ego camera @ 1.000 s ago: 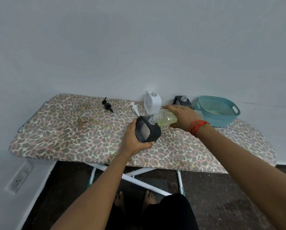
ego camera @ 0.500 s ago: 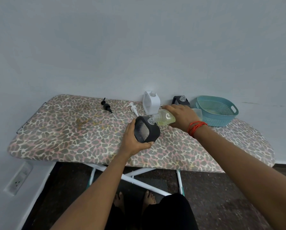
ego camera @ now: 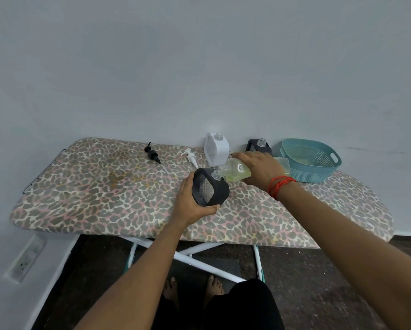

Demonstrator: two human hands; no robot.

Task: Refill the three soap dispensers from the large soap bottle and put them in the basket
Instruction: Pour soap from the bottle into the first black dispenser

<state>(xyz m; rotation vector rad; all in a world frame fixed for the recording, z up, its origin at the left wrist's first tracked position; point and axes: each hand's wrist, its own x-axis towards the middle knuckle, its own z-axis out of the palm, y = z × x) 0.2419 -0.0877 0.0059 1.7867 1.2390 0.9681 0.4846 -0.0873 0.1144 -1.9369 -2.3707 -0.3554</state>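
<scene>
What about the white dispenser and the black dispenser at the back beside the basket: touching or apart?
Apart. The head view shows a bare gap between the white dispenser and the rear black dispenser.

Basket (ego camera: pixel 319 173) right of dispensers (ego camera: pixel 217 150), against wall.

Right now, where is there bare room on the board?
Free: the board left of the black pump, and its near right end before the basket. Crowded: the back edge, white pump to white dispenser to basket, and the middle around the left hand and right hand.
</scene>
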